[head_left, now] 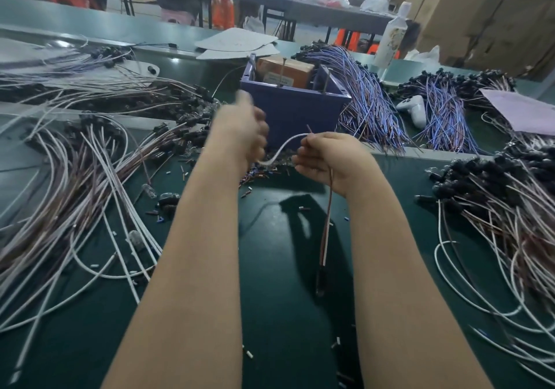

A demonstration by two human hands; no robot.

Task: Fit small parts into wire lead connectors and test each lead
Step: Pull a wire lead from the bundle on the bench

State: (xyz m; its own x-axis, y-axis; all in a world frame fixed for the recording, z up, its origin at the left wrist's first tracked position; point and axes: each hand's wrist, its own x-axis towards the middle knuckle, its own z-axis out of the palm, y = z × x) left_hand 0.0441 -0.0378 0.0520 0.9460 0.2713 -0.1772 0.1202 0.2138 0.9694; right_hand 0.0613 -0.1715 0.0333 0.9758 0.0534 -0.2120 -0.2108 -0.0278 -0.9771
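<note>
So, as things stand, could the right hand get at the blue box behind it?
Probably yes: the blue box stands just beyond the right hand, nothing between them. But that hand pinches a wire lead also held by the left hand, so it isn't free.

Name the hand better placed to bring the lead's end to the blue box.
Right hand, probably: it pinches the thin white-and-brown wire lead, whose tip sticks up before the blue plastic box. The blurred left hand grips its white strand.
</note>
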